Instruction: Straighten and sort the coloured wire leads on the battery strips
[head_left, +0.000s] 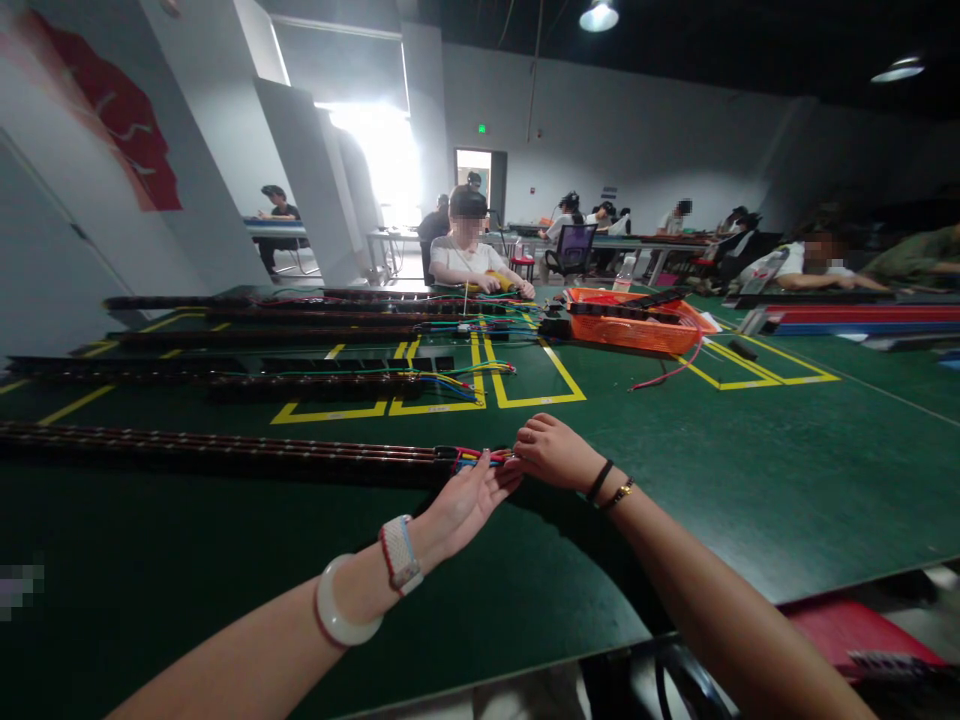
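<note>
A long dark bar with copper-brown strips [247, 450] lies across the near part of the table. Coloured wires [466, 458], red, yellow and blue among them, come out of its right end. My left hand [461, 505] is under these wires, palm up, with the thumb over them and the fingers stretched beneath. At the wires' tips, my right hand [555, 452] is closed in a pinch; its fingers partly hide what they hold. The two hands meet at the fingertips.
Several similar bars with wires [330, 385] lie farther back on the green table [712, 480], over yellow tape outlines [540, 402]. An orange basket [626, 335] holds black parts. Across the table sits a co-worker [466, 260] handling something yellow. A red seat [862, 635] is at lower right.
</note>
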